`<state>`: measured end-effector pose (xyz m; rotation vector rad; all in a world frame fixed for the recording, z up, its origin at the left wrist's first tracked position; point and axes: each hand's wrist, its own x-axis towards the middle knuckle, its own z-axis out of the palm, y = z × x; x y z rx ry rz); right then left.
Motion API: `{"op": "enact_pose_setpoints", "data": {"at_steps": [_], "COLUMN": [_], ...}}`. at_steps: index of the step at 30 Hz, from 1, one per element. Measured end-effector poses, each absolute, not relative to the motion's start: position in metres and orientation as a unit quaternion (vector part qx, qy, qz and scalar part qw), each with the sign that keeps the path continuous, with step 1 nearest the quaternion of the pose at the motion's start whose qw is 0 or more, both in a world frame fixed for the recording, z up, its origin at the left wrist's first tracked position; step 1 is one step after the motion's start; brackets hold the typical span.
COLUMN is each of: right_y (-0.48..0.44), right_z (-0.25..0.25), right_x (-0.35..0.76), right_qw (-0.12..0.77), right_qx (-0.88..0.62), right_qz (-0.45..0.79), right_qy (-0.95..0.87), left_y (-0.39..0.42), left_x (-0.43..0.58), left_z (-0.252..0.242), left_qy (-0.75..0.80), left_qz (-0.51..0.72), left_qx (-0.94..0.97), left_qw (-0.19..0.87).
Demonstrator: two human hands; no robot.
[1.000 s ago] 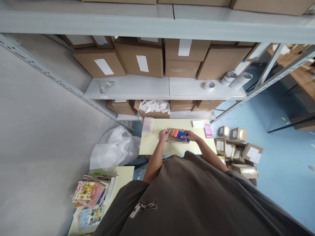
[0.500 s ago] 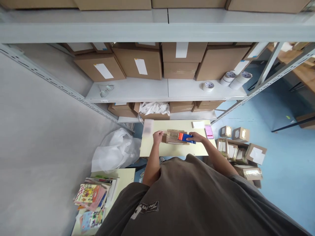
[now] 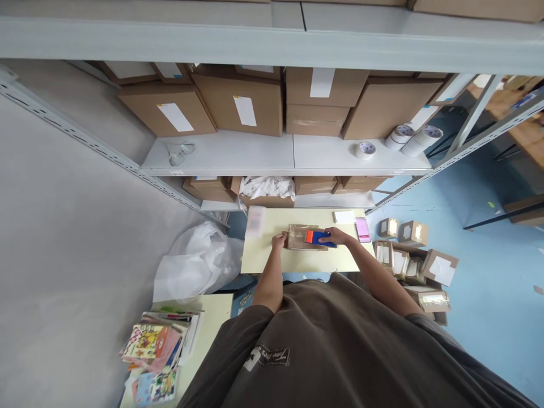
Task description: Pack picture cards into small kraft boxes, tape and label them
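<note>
A small cardboard box (image 3: pixel 296 237) with shiny tape over it lies on the pale yellow table (image 3: pixel 263 262). My left hand (image 3: pixel 279 241) is at the box's left end, its fingers closed against that edge; the fingertips are partly hidden. In my right hand (image 3: pixel 335 236) is a blue tape dispenser (image 3: pixel 322 238) with an orange front end. The dispenser is held low over the right part of the box and covers it from view. Whether it touches the box, I cannot tell.
A pink-screened phone (image 3: pixel 362 229) and white paper (image 3: pixel 344 217) lie at the table's right. Cartons (image 3: pixel 441 267) are piled on the floor beyond. Left are a white plastic bag (image 3: pixel 199 263) and stacked books (image 3: pixel 147 341). A shelf (image 3: pixel 238 153) with boxes and tape rolls (image 3: pixel 365 150) stands ahead.
My left hand has moved slightly right and down, against the box's left end. The brown flap that stuck out there no longer shows. The tape dispenser has barely moved over the box.
</note>
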<state>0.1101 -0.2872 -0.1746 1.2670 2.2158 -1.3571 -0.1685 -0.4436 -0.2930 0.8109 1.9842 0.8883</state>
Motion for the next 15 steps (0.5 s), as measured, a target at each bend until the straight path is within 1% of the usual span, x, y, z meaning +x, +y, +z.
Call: {"op": "enact_pose_setpoints", "data": {"at_steps": [8, 11, 13, 15], "right_y": [-0.29, -0.29, -0.29, -0.29], "right_z": [-0.171, -0.171, -0.171, -0.172], "right_x": [0.106, 0.107, 0.108, 0.107], "right_qw": [0.133, 0.137, 0.137, 0.137], "right_qx": [0.443, 0.447, 0.451, 0.451], "right_qz": [-0.446, -0.447, -0.444, -0.439], "right_qy": [0.767, 0.763, 0.762, 0.765], "left_y": [-0.453, -0.456, -0.452, -0.443], "left_x": [-0.149, -0.153, -0.162, -0.172], "left_z": [-0.304, -0.299, -0.292, -0.284], "left_qy": [0.82, 0.848, 0.84, 0.781], "left_qz": [0.302, 0.265, 0.252, 0.242], "left_qx": [0.272, 0.252, 0.308, 0.434], "left_qw": [0.403, 0.385, 0.368, 0.379]}}
